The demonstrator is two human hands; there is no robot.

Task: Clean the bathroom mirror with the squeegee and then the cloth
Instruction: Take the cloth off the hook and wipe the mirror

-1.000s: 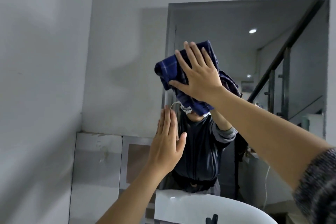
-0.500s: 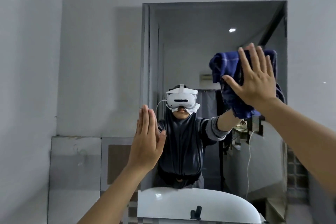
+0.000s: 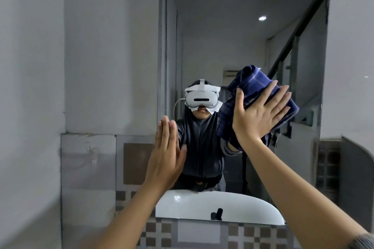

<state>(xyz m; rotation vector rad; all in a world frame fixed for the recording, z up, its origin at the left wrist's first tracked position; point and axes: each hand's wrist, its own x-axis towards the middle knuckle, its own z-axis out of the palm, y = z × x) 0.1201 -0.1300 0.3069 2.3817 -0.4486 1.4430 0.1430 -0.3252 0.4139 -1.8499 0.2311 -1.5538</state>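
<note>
The bathroom mirror (image 3: 232, 32) hangs on the grey wall straight ahead. My right hand (image 3: 259, 111) presses a bunched dark blue checked cloth (image 3: 250, 83) flat against the glass at mid-height, right of centre, fingers spread over it. My left hand (image 3: 167, 153) rests flat, fingers together, on the mirror's lower left edge and holds nothing. No squeegee is in view.
The mirror reflects a person in a white headset, a white basin (image 3: 202, 206) with a black tap (image 3: 217, 213), and a stair rail. Checked tiles (image 3: 247, 236) run below the mirror. A grey wall (image 3: 30, 87) stands close on the left.
My right hand has swept the cloth from the mirror's upper left across to the right, then down and back toward the middle. My left hand has stayed on the lower left edge.
</note>
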